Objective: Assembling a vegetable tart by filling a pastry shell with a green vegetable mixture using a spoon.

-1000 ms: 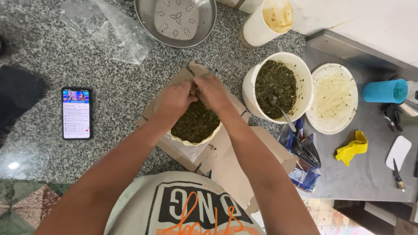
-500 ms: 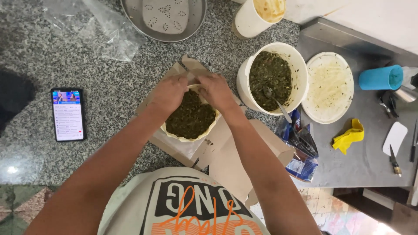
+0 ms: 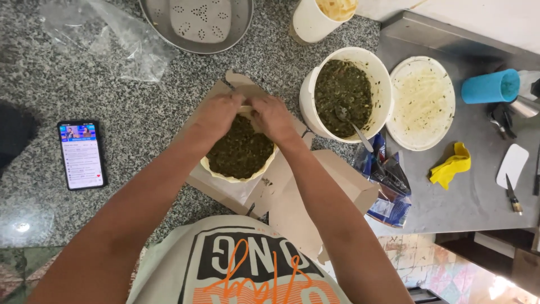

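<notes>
A round pale dough shell (image 3: pixel 214 169) filled with dark green chopped filling (image 3: pixel 239 152) lies on flattened brown cardboard (image 3: pixel 292 202) on the granite counter. My left hand (image 3: pixel 216 112) and my right hand (image 3: pixel 273 115) meet at the shell's far edge, fingers pinching the dough rim there. To the right stands a white bucket (image 3: pixel 306 104) with the same green filling and a metal spoon (image 3: pixel 351 124) in it.
A phone (image 3: pixel 82 154) with a lit screen lies at the left. A perforated metal pan (image 3: pixel 197 22), a clear plastic bag (image 3: pixel 107 36) and a white tub (image 3: pixel 315 19) sit at the back. Right: a white lid (image 3: pixel 422 101), blue cup (image 3: pixel 489 85), yellow cloth (image 3: pixel 450 166), knife (image 3: pixel 512 194), foil packets (image 3: pixel 388 186).
Both hands stay at the shell's far rim, working the dough. The camera view has shifted slightly, so everything sits a little lower and to the left.
</notes>
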